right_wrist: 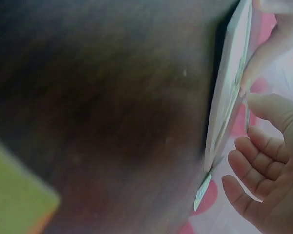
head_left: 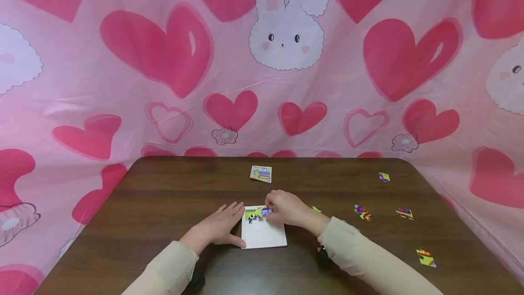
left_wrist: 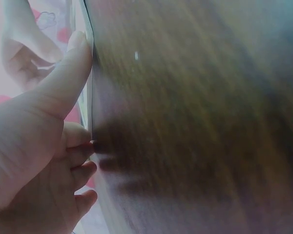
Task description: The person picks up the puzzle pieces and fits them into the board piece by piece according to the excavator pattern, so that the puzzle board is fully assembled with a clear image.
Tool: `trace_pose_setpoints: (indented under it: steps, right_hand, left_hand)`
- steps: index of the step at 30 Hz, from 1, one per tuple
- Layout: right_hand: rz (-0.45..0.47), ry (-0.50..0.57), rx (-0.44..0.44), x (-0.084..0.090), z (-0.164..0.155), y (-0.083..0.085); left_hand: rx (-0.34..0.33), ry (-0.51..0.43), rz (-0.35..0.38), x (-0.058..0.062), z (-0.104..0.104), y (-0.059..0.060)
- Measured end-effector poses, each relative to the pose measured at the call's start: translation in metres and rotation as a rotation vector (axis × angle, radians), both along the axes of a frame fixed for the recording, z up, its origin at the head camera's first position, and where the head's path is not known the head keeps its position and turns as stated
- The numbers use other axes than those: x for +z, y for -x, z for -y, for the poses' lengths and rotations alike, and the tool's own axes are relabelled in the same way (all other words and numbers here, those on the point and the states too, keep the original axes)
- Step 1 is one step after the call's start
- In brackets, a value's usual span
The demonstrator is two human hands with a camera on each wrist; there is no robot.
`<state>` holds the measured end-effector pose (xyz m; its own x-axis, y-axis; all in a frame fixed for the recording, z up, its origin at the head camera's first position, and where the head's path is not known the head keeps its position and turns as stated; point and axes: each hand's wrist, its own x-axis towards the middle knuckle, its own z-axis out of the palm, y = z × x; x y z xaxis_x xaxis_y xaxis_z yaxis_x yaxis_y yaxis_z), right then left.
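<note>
Hands meet over a white rectangular puzzle tray (head_left: 264, 236) lying flat near the middle of the dark brown wooden table (head_left: 155, 204), toward its near edge. The left hand (head_left: 223, 227) rests on the table at the tray's left side, fingers straight and relaxed, thumb laid along the tray's near-left edge; the left wrist view shows that thumb (left_wrist: 68, 73) pressed against the thin edge of the tray (left_wrist: 90, 87), with the other fingers loosely bent beside it. The right hand (head_left: 286, 209) sits over the tray's far-right corner with fingers curled, pinching a small purple and yellow jigsaw piece (head_left: 265, 212) down beside the green and yellow pieces (head_left: 251, 216) already lying in the tray's far-left corner. In the right wrist view the right hand (right_wrist: 266, 175) is seen from below, fingertips bent close to the tray's edge (right_wrist: 229, 92).

Loose on the table: a small picture card showing a yellow vehicle (head_left: 260, 173) just beyond the tray; a small yellow and purple piece (head_left: 384, 177) far right; a red and purple piece (head_left: 362, 212) and a purple and orange piece (head_left: 405, 213) to the right of the hands; a yellow-green piece (head_left: 426, 258) near right. A tiny piece (head_left: 315, 209) lies just beside the right wrist. Cream sleeves (head_left: 368, 258) cover both forearms. A pink cloth printed with hearts and white rabbits (head_left: 286, 35) hangs behind and around the table.
</note>
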<state>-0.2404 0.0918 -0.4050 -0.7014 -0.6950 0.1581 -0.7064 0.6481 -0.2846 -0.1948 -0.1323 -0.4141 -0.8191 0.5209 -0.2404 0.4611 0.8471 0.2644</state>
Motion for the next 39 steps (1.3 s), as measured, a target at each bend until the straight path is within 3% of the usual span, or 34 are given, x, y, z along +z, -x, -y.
trace_pose_setpoints:
  steps: [19,23,31,39]
  right_hand:
    - [0.035,-0.085,-0.044,-0.004,0.012,0.001]
    - [0.039,-0.068,-0.011,-0.005,0.01,0.001]
    - [0.026,-0.094,0.141,-0.003,0.005,0.0]
    - [0.002,-0.126,0.157,-0.003,0.005,-0.001]
  left_hand:
    - [-0.003,-0.011,-0.009,-0.002,0.002,0.001]
    - [0.001,-0.015,0.001,0.0,0.001,0.0]
    - [0.002,-0.005,0.0,0.003,-0.001,-0.002]
    - [-0.005,-0.002,-0.008,0.003,-0.001,-0.003]
